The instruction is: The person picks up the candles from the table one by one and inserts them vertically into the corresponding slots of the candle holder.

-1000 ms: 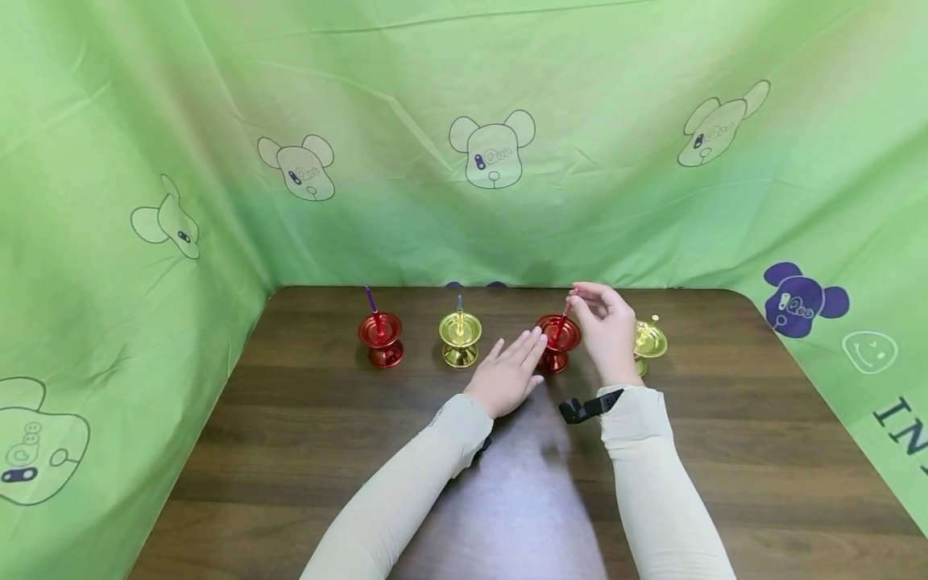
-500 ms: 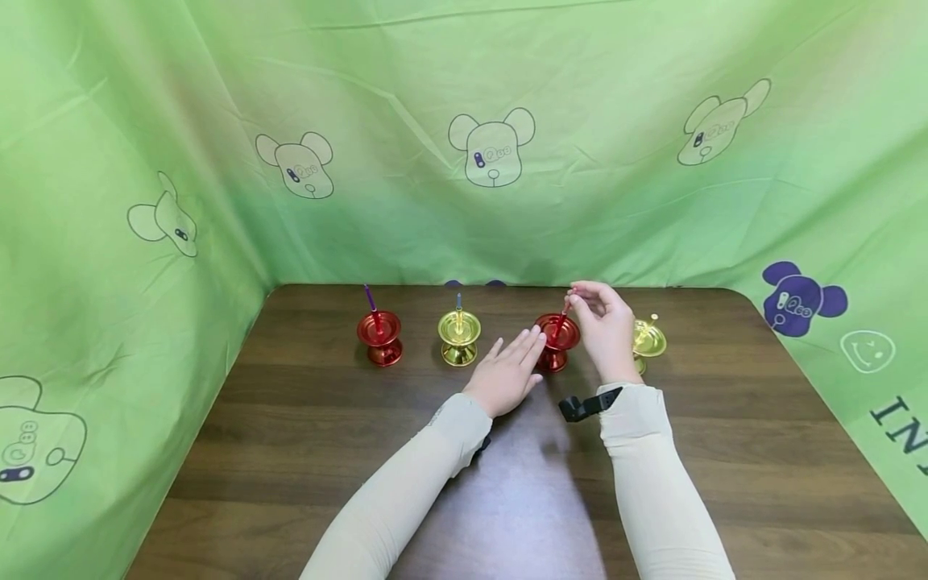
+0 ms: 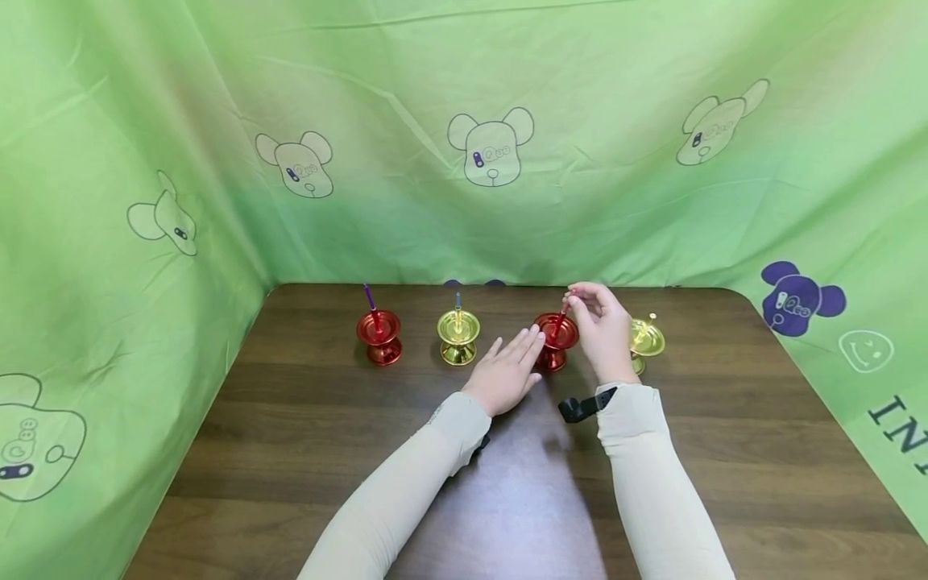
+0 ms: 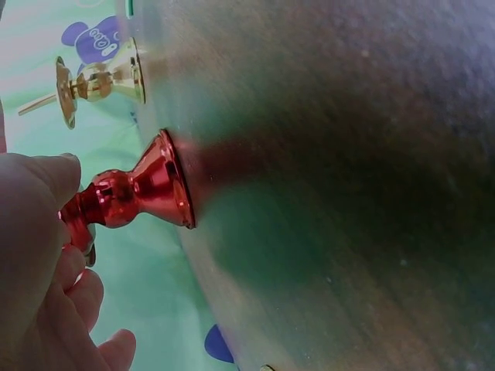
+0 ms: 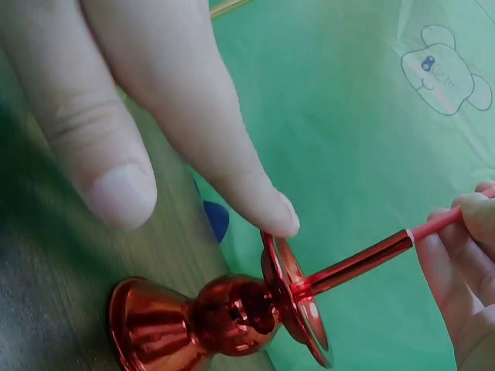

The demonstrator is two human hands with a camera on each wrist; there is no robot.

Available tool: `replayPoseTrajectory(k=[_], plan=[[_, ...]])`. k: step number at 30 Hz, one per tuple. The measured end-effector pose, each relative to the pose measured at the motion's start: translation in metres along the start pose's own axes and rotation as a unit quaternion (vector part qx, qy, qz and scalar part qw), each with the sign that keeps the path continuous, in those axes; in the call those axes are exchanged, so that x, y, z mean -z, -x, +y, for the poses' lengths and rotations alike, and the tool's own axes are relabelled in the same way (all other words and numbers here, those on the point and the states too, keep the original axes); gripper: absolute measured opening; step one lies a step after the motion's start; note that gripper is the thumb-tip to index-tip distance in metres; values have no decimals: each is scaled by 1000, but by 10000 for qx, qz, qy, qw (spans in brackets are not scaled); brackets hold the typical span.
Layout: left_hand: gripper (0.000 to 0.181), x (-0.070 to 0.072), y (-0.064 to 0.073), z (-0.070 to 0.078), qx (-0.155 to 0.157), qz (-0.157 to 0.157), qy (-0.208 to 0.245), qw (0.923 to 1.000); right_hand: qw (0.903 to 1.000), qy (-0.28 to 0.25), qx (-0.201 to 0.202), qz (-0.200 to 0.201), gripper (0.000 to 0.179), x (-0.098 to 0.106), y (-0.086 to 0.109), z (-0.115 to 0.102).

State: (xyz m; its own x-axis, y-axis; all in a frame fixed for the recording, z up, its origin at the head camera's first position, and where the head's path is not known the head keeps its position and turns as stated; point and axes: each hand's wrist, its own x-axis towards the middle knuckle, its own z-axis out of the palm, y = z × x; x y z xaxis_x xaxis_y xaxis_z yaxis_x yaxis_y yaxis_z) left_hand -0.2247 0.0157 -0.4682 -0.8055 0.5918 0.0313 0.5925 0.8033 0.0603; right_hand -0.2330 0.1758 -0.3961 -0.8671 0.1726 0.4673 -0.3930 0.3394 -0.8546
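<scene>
A shiny red candle holder (image 3: 554,360) stands on the table, with a thin red candle (image 5: 435,226) rising from its central tube (image 5: 363,263). My right hand (image 3: 606,337) pinches the candle's upper part between thumb and fingertips. With fairly straight fingers, my left hand (image 3: 502,375) reaches to the same holder. One left fingertip (image 5: 282,218) touches the dish rim in the right wrist view; the left thumb (image 4: 60,171) lies beside the holder's neck in the left wrist view. How the palm lies is hidden.
To the left stand a gold holder (image 3: 458,353) with a blue candle (image 3: 457,301) and a red holder (image 3: 383,350) with a purple candle (image 3: 370,296). A gold holder (image 3: 648,341) stands just right of my right hand. Green cloth (image 3: 406,225) surrounds the wooden table (image 3: 304,451).
The right hand has dipped very slightly on the candle, still pinching it. The left hand stays at the holder; the whole head view has shifted a little.
</scene>
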Motion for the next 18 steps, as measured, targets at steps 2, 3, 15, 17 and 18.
replayPoseTrajectory(k=[2, 3, 15, 17, 18], plan=[[65, 0, 0, 0, 3, -13, 10, 10000, 10000, 48, 37, -72, 18, 1, -1, 6], [65, 0, 0, 0, 0, -19, 7, 10000, 9999, 73, 29, -105, 18, 1, -2, 11], [66, 4, 1, 0, -22, -49, 84, 10000, 9989, 450, 57, -84, 17, -2, 1, 13], [66, 3, 1, 0, -36, -43, 87, 9999, 9989, 452, 99, -114, 18, -2, 4, 5], [66, 3, 0, 0, -46, -36, 73, 10000, 9990, 413, 112, -126, 18, -1, 5, 4]])
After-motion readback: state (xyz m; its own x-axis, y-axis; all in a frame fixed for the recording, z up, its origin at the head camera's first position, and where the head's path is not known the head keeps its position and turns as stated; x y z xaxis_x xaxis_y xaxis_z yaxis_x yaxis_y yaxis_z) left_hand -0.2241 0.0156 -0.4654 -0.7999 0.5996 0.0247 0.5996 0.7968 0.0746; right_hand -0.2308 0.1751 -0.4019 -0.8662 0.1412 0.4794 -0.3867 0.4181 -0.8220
